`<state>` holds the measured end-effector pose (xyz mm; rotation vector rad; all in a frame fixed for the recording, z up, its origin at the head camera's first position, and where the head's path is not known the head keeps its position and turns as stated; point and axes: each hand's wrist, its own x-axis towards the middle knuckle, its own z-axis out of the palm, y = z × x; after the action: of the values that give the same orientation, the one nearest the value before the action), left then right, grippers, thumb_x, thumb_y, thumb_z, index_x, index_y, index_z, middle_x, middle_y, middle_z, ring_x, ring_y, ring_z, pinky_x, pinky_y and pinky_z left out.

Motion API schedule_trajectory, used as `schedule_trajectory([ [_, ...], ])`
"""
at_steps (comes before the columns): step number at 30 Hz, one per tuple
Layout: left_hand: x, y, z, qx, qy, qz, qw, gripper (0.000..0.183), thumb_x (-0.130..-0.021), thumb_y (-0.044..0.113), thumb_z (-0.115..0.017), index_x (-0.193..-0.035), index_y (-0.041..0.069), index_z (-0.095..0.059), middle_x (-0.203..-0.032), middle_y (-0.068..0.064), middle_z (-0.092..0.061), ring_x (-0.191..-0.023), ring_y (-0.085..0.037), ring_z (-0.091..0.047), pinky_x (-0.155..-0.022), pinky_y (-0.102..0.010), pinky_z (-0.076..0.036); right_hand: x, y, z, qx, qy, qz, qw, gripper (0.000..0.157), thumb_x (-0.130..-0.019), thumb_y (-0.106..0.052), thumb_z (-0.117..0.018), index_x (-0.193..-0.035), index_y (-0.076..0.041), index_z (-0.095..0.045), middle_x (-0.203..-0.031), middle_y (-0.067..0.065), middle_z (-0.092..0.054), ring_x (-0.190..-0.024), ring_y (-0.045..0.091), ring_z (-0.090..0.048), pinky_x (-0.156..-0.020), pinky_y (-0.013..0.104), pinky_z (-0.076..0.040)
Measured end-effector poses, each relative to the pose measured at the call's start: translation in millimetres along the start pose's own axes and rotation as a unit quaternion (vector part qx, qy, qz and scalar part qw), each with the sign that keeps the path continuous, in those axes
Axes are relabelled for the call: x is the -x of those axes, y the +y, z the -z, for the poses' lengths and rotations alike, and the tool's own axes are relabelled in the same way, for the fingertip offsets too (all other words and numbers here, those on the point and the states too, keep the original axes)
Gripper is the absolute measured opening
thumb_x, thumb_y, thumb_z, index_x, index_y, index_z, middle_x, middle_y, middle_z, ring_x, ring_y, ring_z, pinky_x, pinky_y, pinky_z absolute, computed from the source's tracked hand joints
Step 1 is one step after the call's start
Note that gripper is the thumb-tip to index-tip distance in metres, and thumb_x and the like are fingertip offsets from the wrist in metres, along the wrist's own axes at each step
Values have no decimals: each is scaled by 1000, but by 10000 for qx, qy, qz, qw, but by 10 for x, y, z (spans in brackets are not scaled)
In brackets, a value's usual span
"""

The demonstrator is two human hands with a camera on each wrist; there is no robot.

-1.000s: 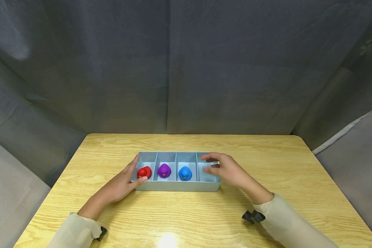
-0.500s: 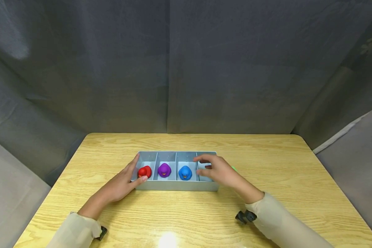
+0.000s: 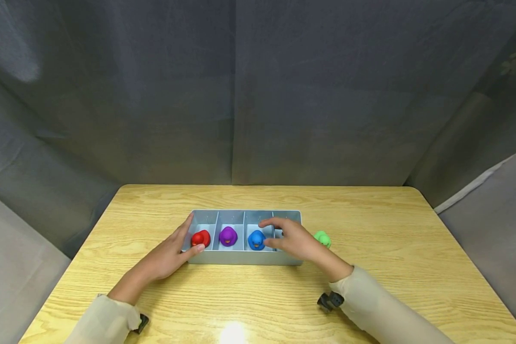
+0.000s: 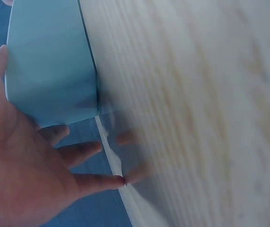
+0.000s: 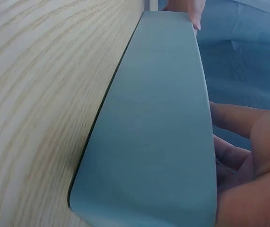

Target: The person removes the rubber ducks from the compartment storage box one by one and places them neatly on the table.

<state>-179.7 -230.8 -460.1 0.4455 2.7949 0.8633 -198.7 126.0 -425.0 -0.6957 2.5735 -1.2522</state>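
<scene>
A grey divided tray (image 3: 245, 258) lies on the table in the head view. Its compartments hold a red rubber duck (image 3: 201, 238), a purple rubber duck (image 3: 228, 236) and a blue rubber duck (image 3: 256, 240). My left hand (image 3: 165, 255) rests on the tray's left end, thumb on the front rim; in the left wrist view its fingers spread out straight. Over the right part of the tray is my right hand (image 3: 294, 240), its thumb tip by the blue duck and its fingers apart, gripping nothing. That hand partly covers the rightmost compartment.
A green rubber duck (image 3: 322, 238) sits on the wooden table (image 3: 241, 296) just right of the tray, behind my right hand. Dark grey fabric (image 3: 258, 95) hangs beyond the table's back edge and at both sides.
My right hand has moved left from the rightmost compartment to the blue duck. The green duck has come into view behind it. My left hand stays where it was.
</scene>
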Motion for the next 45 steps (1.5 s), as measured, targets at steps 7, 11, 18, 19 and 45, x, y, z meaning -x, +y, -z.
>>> schedule_trajectory([
  [7, 2, -2, -2, 17, -13, 24, 10000, 97, -100, 65, -52, -167, 27, 7, -173, -13, -12, -152, -46, -28, -116, -68, -29, -55, 22, -62, 238, 5, -95, 9997, 41, -95, -13, -75, -135, -7, -66, -143, 14, -61, -135, 42, -53, -110, 58, -44],
  [11, 1, -8, -5, 3, -8, 12, 10000, 97, -100, 66, -51, -167, 28, 7, -173, -13, -12, -152, -46, -28, -116, -69, -29, -87, 29, -106, 333, 39, -120, 9994, 42, -94, -13, -77, -134, -7, -67, -141, 14, -63, -135, 38, -54, -110, 58, -44],
  [18, -4, -12, -7, 26, -7, 0, 10000, 96, -100, 65, -52, -167, 28, 7, -173, -13, -12, -152, -46, -28, -116, -69, -29, -146, 43, -201, 643, 112, -207, 9977, 42, -92, -14, -79, -132, -9, -69, -139, 14, -65, -134, 36, -56, -111, 55, -44],
  [19, -4, -14, -7, 20, -11, 3, 10000, 97, -100, 66, -52, -167, 28, 7, -173, -13, -12, -152, -46, -28, -116, -68, -29, -153, 45, -211, 682, 131, -214, 9974, 42, -92, -14, -79, -132, -10, -69, -139, 14, -65, -134, 36, -56, -111, 55, -44],
  [45, -5, -18, 6, 15, -40, 10, 10000, 98, -98, 70, -49, -167, 27, 7, -173, -13, -11, -152, -46, -27, -116, -69, -29, -188, 25, -283, 1124, 301, -246, 9929, 27, -88, -11, -82, -115, -13, -78, -123, 8, -74, -120, 32, -65, -103, 52, -49],
])
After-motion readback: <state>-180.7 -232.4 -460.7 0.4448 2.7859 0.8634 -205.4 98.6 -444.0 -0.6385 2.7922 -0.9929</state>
